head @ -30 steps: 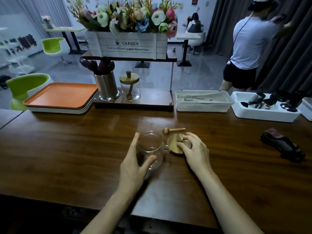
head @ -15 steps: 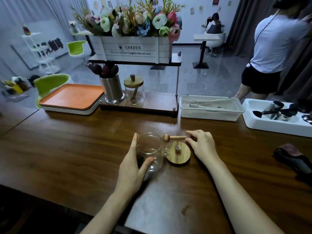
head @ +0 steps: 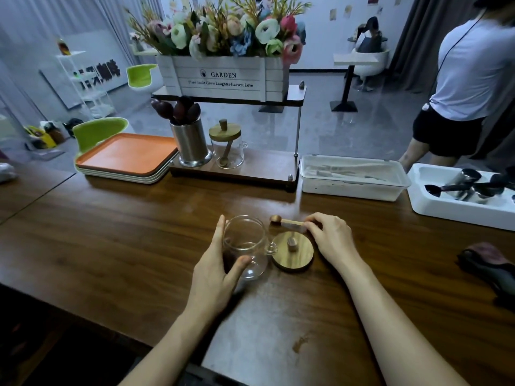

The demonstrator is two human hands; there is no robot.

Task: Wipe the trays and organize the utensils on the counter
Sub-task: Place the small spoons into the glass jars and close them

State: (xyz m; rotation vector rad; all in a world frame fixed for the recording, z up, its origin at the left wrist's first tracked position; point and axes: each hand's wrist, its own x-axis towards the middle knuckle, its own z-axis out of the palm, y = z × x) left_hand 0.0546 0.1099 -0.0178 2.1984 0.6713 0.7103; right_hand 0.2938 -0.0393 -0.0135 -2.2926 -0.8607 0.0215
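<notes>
The wooden spoon (head: 287, 222) lies on the desk (head: 111, 232) near its middle, bowl to the left. The right hand (head: 331, 240) has its grip pinched on the far end of the handle, I'd guess to lift it into the glass jar (head: 245, 243). That jar stands open just left of the wooden lid (head: 292, 252), and the left hand (head: 220, 271) has its grip wrapped round it, thumb on the near side, probably to steady it. The lid lies flat, knob up, just in front of the spoon. Farther back a matching jar (head: 227, 147), lidded with its spoon inside, stands beside a steel canister (head: 191, 144) and looks like the pattern to copy. The stacked trays (head: 128, 154) sit far left. A white box (head: 351, 176) and a white tub (head: 446, 201) of metal cups sit far right, with a dark cloth (head: 490, 263) nearer. Only the jar's rim lies between spoon and jar.
</notes>
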